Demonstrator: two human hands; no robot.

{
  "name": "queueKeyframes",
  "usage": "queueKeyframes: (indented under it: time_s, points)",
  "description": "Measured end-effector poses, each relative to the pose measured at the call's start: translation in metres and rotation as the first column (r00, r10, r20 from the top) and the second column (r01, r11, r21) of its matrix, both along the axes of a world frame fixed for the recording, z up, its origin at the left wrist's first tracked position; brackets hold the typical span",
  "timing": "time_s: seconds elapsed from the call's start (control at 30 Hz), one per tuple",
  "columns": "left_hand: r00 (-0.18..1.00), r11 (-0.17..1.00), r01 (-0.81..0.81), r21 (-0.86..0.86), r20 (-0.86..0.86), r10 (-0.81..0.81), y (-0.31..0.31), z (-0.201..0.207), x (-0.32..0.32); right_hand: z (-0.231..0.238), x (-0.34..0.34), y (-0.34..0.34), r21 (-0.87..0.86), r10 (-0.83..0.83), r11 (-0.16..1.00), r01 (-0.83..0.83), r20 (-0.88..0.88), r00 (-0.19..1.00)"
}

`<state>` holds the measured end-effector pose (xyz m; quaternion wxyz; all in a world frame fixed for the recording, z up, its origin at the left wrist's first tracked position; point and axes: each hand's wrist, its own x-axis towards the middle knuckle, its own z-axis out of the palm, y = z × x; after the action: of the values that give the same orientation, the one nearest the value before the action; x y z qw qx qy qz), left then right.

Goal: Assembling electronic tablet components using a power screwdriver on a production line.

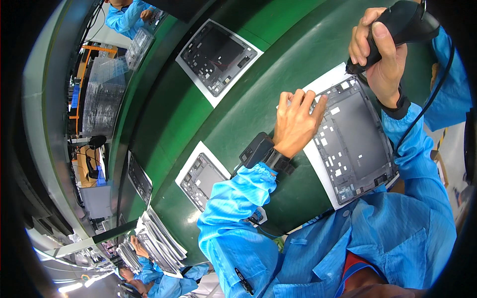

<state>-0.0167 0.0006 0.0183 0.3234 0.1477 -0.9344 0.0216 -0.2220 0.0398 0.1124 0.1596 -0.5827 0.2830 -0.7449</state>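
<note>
Black plastic fills the right hand point(383, 64): its fingers wrap firmly round a black, rounded, corded hand tool point(405, 27), apparently so that the narrow nose can be aimed down at the twelve o'clock end of a dark grey, rectangular, tablet-like panel point(360, 141). At that panel's ten o'clock, the left hand point(298, 119) has its fingers bent and slightly spread, grasping nothing; they seem to rest on the edge, likely to steady it, though the contact beneath them is hard to make out. The panel, dotted with small white patches, lies at three o'clock in the view on a flat white sheet point(330, 80), perhaps guarding it from the smooth green bench point(253, 119). Farther out, well apart, lie a similar dark rectangular panel point(216, 57) at twelve o'clock, a paler grey one point(203, 178) at eight, and a white-edged stack point(161, 241) at seven.
</note>
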Motion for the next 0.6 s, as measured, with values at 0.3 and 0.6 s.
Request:
queueKeyframes:
  time_s: [0.3, 0.6]
  points:
    - [0.986, 0.963, -0.098, 0.25, -0.103, 0.127, -0.01, 0.039, -0.036, 0.01, -0.049, 0.004, -0.048, -0.075, 0.996, 0.075, 0.005, 0.997]
    - [0.895, 0.915, -0.33, 0.231, 0.385, 0.226, -0.081, 0.046, -0.059, 0.014, -0.088, 0.015, 0.045, -0.119, 0.992, 0.115, 0.125, 0.985]
